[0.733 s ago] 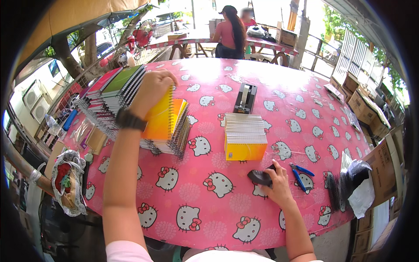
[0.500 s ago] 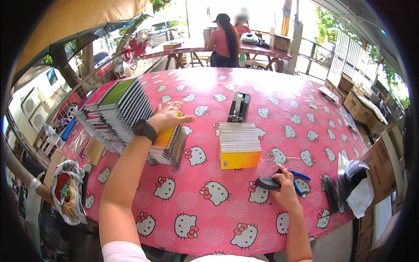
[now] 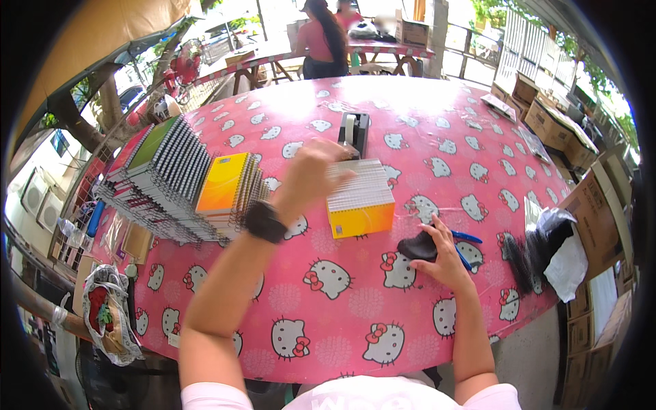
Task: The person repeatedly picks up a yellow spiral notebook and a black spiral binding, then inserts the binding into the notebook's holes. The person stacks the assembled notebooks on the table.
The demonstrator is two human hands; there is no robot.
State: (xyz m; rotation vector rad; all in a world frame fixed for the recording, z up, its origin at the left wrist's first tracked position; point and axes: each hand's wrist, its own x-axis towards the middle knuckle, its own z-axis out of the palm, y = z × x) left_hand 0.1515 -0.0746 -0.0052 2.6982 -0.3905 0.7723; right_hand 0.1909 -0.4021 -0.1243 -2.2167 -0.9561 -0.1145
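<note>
My left hand (image 3: 311, 174), with a black watch on its wrist, reaches over the near side of the tape dispenser (image 3: 354, 133). Its fingers are blurred and overlap the upper left edge of a block of white-edged spiral notebooks (image 3: 361, 208) with a yellow-orange side; contact cannot be made out. My right hand (image 3: 445, 254) is closed around a rounded black object (image 3: 417, 247) on the table, thumb on its near side and fingers on its far side. Blue-handled pliers (image 3: 468, 238) lie beside that hand. Yellow-covered spiral notebooks (image 3: 224, 179) are stacked left of my left hand.
A taller stack of green- and pink-covered notebooks (image 3: 164, 154) stands at the left on the pink patterned tablecloth (image 3: 355, 342). A dark bundle and white plastic (image 3: 564, 263) lie at the right edge, by cardboard boxes (image 3: 594, 239). People work at a far table (image 3: 280, 61).
My left hand has moved right from the yellow notebook stack to the notebook block near the tape dispenser. My right hand stays at the black object, its fingers more spread. The view has shifted.
</note>
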